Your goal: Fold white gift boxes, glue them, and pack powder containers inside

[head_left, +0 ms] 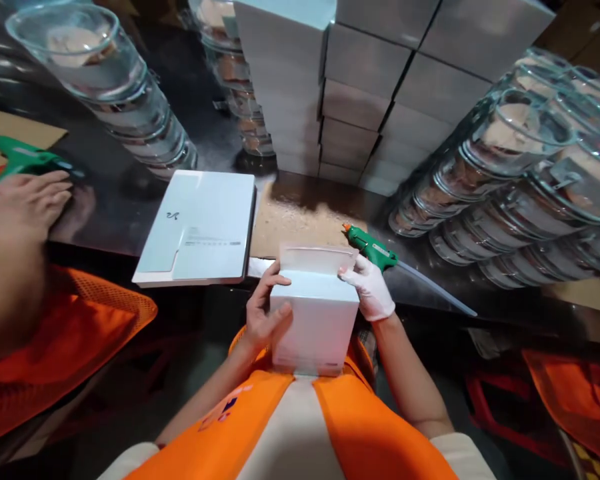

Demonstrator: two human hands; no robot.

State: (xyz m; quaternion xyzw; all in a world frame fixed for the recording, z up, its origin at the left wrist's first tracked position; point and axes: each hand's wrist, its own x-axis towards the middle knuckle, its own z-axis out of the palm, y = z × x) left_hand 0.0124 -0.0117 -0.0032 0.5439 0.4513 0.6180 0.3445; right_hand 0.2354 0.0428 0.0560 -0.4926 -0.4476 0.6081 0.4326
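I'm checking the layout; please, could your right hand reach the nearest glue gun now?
Probably yes: the gloved right hand is beside the green glue gun with nothing visibly between, though it is occupied with the white box.

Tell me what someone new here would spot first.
Probably the white box at the lower centre, held between the bare left hand and the gloved right hand. Beyond it rises a tall stack of white cartons, flanked by columns of clear containers. The green glue gun just beyond the right hand also stands out.
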